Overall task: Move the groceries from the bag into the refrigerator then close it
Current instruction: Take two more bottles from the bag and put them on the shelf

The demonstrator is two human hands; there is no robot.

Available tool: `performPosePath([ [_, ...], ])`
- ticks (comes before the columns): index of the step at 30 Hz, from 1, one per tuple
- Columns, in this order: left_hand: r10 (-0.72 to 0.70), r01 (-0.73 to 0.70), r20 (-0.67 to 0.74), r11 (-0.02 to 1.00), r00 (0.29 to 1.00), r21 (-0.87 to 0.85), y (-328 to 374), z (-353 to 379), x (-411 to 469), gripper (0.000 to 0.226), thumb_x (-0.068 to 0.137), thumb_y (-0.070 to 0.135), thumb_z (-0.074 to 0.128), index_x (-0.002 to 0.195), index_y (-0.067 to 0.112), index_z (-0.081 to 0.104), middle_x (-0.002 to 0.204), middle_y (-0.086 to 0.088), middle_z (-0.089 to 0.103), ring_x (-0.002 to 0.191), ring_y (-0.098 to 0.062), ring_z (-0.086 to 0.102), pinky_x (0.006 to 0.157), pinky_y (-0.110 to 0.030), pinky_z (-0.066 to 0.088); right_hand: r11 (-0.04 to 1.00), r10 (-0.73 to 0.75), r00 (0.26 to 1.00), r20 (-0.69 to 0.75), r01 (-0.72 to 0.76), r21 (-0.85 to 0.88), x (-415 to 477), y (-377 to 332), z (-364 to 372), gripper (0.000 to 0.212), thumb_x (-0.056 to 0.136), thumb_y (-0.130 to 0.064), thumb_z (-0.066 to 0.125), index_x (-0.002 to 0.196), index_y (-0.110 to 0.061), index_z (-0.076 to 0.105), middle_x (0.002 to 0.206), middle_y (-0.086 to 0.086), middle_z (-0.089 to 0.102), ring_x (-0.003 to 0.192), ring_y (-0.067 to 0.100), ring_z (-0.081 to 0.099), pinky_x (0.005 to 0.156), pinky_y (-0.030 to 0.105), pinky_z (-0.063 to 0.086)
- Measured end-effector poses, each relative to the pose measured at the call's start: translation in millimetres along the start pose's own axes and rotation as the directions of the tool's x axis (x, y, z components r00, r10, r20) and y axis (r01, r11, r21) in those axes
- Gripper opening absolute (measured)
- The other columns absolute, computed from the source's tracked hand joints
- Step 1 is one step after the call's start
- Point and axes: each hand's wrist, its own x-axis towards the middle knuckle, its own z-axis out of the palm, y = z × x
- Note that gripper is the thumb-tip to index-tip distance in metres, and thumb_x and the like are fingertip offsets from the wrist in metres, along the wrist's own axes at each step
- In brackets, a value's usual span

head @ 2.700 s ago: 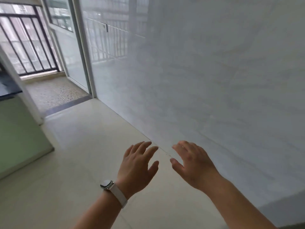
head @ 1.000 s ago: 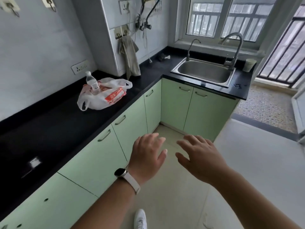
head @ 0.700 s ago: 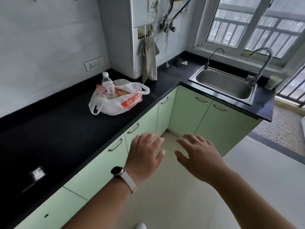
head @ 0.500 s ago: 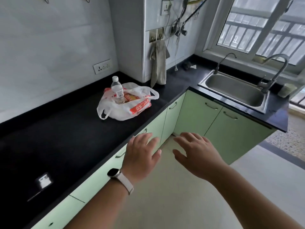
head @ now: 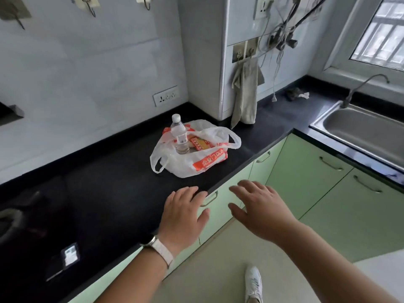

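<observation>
Both hands out front, palms down. Left hand (head: 181, 213), fingers loose and spread, holds nothing, hovering over the near edge of the black counter (head: 109, 193); white watch strap (head: 158, 248) on that wrist. Right hand (head: 260, 208) just beside it, also spread wide and holding nothing, over the green cabinet fronts (head: 306, 171). The bag (head: 185, 165), white plastic w/ orange print, sits on the counter beyond the hands, not touching them, mouth open. Clear bottle (head: 179, 134) stands upright in it, yellow-orange packet (head: 200, 143) lying beside the bottle. Far right: steel sink (head: 360, 125). Cloth (head: 244, 95) hangs on the wall behind the bag. White shoe (head: 253, 283) on the floor, near.
</observation>
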Motion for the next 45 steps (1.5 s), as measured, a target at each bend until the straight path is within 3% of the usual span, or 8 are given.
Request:
performPosePath([
  [8,-0.13,0.126,0.05,0.989,0.99,0.078,25,19,103,0.051,0.092,0.052,0.038,0.132,0.026,0.058,0.13,0.007,0.059,0.122,-0.016,0.053,0.103,-0.038,0.045,0.994,-0.092,0.996,-0.005,0.092,0.052,80,101,-28,0.052,0.098,-0.057,0.033,0.146,-0.036,0.034,0.147,-0.012,0.038,0.136,0.016,0.036,0.113,0.034,0.026],
  [12,-0.221,0.219,0.022,0.973,0.975,0.078,38,28,130,0.041,0.092,0.045,0.053,0.128,0.024,0.059,0.127,0.004,0.061,0.119,-0.019,0.055,0.099,-0.038,0.047,0.984,-0.14,0.99,-0.015,0.141,0.105,110,138,-41,0.052,0.098,-0.056,0.036,0.146,-0.036,0.035,0.144,-0.013,0.04,0.134,0.015,0.037,0.112,0.033,0.029],
  [17,-0.313,0.31,0.014,0.944,0.95,0.11,38,22,141,0.041,0.094,0.043,0.057,0.13,0.023,0.059,0.131,0.004,0.059,0.123,-0.019,0.052,0.103,-0.038,0.044,0.962,-0.222,0.975,-0.026,0.223,0.158,145,145,-45,0.051,0.098,-0.056,0.035,0.144,-0.034,0.037,0.145,-0.013,0.041,0.133,0.017,0.038,0.111,0.036,0.03],
  [23,-0.381,0.383,-0.039,0.915,0.924,0.128,12,13,160,0.039,0.093,0.041,0.06,0.126,0.02,0.062,0.129,0.003,0.06,0.121,-0.021,0.055,0.096,-0.037,0.047,0.941,-0.297,0.955,0.012,0.29,0.176,185,138,-33,0.051,0.098,-0.056,0.035,0.143,-0.034,0.038,0.142,-0.012,0.043,0.13,0.016,0.04,0.109,0.037,0.032],
  [27,-0.358,0.364,-0.069,0.92,0.931,0.146,-9,24,169,0.041,0.093,0.044,0.058,0.126,0.019,0.062,0.127,0.0,0.062,0.119,-0.022,0.057,0.096,-0.039,0.048,0.941,-0.309,0.95,0.044,0.299,0.157,213,131,-24,0.05,0.098,-0.054,0.037,0.143,-0.033,0.04,0.142,-0.011,0.044,0.131,0.017,0.041,0.109,0.037,0.034],
  [32,-0.338,0.341,-0.05,0.938,0.94,0.067,-36,42,191,0.051,0.093,0.053,0.045,0.131,0.023,0.058,0.129,0.003,0.06,0.122,-0.019,0.054,0.102,-0.038,0.047,0.955,-0.288,0.951,0.11,0.278,0.103,252,119,-23,0.049,0.098,-0.054,0.036,0.143,-0.034,0.038,0.146,-0.011,0.041,0.133,0.017,0.039,0.11,0.037,0.031],
  [36,-0.39,0.388,-0.066,0.921,0.918,-0.037,-68,54,214,0.047,0.092,0.048,0.055,0.131,0.021,0.058,0.131,0.003,0.061,0.124,-0.018,0.054,0.105,-0.037,0.046,0.961,-0.276,0.949,0.153,0.269,0.064,288,103,-23,0.05,0.098,-0.055,0.037,0.144,-0.034,0.038,0.146,-0.01,0.041,0.133,0.017,0.04,0.11,0.038,0.033],
  [45,-0.589,0.547,-0.042,0.773,0.807,-0.321,-119,74,237,0.034,0.089,0.044,0.065,0.112,0.022,0.055,0.1,0.012,0.059,0.097,-0.01,0.061,0.082,-0.026,0.052,0.968,-0.247,0.937,0.248,0.248,0.026,347,64,-3,0.051,0.096,-0.058,0.036,0.142,-0.035,0.039,0.143,-0.009,0.045,0.126,0.019,0.046,0.106,0.043,0.039],
])
